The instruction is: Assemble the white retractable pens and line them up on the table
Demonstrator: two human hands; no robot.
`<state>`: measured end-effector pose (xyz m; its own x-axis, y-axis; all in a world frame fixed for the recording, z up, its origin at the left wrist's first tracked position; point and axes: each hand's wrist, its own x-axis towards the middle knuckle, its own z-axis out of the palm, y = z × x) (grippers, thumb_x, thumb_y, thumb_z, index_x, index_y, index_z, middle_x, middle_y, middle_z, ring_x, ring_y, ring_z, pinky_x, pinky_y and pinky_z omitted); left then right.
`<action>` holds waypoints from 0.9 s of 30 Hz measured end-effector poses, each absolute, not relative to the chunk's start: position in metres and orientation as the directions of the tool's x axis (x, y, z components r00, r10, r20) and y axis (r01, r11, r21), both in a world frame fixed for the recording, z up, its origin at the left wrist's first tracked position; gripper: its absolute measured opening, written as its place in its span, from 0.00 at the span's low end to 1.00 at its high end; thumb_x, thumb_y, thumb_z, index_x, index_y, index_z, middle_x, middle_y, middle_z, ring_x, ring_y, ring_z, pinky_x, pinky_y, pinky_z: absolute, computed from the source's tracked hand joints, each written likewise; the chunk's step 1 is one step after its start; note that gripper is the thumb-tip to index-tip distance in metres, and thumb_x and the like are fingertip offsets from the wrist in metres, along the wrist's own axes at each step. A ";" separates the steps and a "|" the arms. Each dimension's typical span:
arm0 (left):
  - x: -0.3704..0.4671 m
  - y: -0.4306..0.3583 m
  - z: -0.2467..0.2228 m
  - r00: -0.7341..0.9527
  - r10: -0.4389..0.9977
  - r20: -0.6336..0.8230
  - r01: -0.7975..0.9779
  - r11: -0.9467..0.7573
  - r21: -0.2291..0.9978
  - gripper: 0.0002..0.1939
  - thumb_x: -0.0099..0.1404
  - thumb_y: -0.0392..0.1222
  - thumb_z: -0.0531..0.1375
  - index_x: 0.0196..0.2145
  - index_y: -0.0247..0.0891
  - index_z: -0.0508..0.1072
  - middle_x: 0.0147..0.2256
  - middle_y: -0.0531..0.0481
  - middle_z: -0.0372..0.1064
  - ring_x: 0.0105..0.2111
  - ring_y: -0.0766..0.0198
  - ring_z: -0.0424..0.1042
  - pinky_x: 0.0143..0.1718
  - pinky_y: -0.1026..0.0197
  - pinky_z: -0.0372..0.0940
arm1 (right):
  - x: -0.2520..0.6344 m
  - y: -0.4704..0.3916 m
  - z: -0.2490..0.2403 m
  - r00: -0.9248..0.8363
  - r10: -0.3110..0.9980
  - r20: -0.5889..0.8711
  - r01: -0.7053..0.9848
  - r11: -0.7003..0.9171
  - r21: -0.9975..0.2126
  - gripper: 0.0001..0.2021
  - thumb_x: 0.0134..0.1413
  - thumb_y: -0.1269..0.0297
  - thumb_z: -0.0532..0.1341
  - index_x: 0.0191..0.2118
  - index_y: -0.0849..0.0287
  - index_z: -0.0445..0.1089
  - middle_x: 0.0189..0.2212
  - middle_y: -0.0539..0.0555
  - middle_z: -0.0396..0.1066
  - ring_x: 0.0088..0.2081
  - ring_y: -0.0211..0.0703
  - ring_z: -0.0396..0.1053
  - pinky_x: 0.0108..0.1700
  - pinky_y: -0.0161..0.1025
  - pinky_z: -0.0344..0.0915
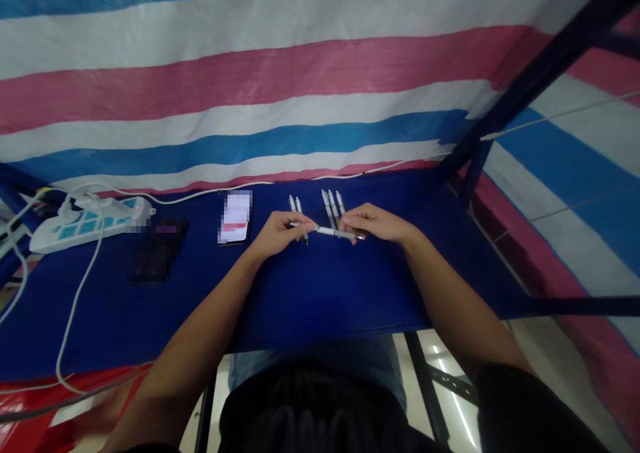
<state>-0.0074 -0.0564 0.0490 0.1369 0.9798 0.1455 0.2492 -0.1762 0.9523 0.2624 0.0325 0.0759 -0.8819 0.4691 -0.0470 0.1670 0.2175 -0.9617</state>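
Note:
A white pen (334, 232) is held roughly level above the blue table, between my two hands. My left hand (281, 232) pinches its left end between thumb and fingers. At the other end, near the tip, the fingers of my right hand (376, 223) are closed on the same pen. Behind my left hand lie two white pens (295, 203), partly covered by it. Three more white pens (331, 201) lie side by side just beyond the held pen, their lower parts hidden by it and by my right hand.
A phone (236, 217) with a lit screen lies left of my hands on the blue table (320, 299). Farther left are a dark blurred object (158, 249) and a white power strip (95, 223) with cables. A striped tarp (280, 79) hangs behind; a metal post (530, 73) stands right.

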 end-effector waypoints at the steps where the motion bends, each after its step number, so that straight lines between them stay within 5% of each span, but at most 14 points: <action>1: -0.005 -0.058 0.050 0.178 0.976 0.123 0.244 -0.165 0.956 0.12 0.64 0.56 0.72 0.36 0.45 0.87 0.24 0.51 0.76 0.21 0.66 0.69 0.23 0.61 0.64 | 0.262 0.032 0.076 -0.885 0.465 -0.031 0.139 0.200 -0.970 0.22 0.70 0.41 0.62 0.38 0.56 0.80 0.23 0.49 0.75 0.23 0.35 0.63 0.28 0.37 0.59; 7: 0.012 -0.060 0.041 0.142 0.982 0.128 0.192 -0.154 0.969 0.16 0.68 0.57 0.70 0.40 0.42 0.84 0.24 0.50 0.77 0.25 0.63 0.76 0.27 0.60 0.70 | 0.242 0.022 0.061 -0.864 0.503 0.025 0.037 0.113 -0.993 0.19 0.58 0.53 0.74 0.49 0.53 0.73 0.26 0.44 0.72 0.26 0.36 0.67 0.30 0.36 0.64; 14: 0.016 -0.054 0.026 -0.100 0.962 0.254 0.155 -0.237 0.959 0.25 0.73 0.57 0.66 0.60 0.43 0.69 0.28 0.55 0.73 0.22 0.66 0.69 0.25 0.61 0.65 | 0.226 0.008 0.055 -0.765 0.642 0.053 0.144 0.250 -0.958 0.32 0.65 0.61 0.66 0.71 0.53 0.59 0.24 0.42 0.69 0.23 0.40 0.72 0.28 0.38 0.69; 19: 0.003 -0.047 0.019 -0.167 0.942 0.291 0.276 -0.238 0.931 0.11 0.76 0.51 0.62 0.45 0.41 0.76 0.23 0.57 0.66 0.21 0.67 0.65 0.26 0.62 0.61 | 0.212 0.032 0.068 -0.648 0.752 0.120 0.268 0.372 -0.889 0.36 0.66 0.65 0.61 0.76 0.59 0.55 0.19 0.44 0.70 0.19 0.41 0.67 0.26 0.39 0.66; 23: -0.004 -0.044 0.015 -0.169 0.941 0.294 0.372 -0.215 0.903 0.09 0.75 0.48 0.61 0.41 0.41 0.76 0.22 0.57 0.64 0.20 0.68 0.61 0.26 0.62 0.56 | 0.188 0.058 0.072 -0.685 0.720 0.115 0.219 0.354 -0.909 0.40 0.69 0.62 0.60 0.80 0.55 0.44 0.32 0.52 0.81 0.18 0.39 0.63 0.23 0.40 0.64; 27: -0.009 -0.044 0.014 -0.162 0.935 0.316 0.463 -0.211 0.861 0.09 0.75 0.47 0.61 0.41 0.41 0.77 0.22 0.58 0.63 0.22 0.67 0.61 0.27 0.61 0.56 | 0.169 0.072 0.054 -0.626 0.770 0.124 0.212 0.321 -0.923 0.31 0.64 0.67 0.57 0.71 0.51 0.54 0.23 0.44 0.69 0.18 0.39 0.60 0.22 0.38 0.61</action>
<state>-0.0086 -0.0435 0.0139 -0.1615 0.9350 0.3159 0.4628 -0.2109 0.8610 0.1691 0.0721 0.0537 -0.6264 0.7697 0.1236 0.2120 0.3208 -0.9231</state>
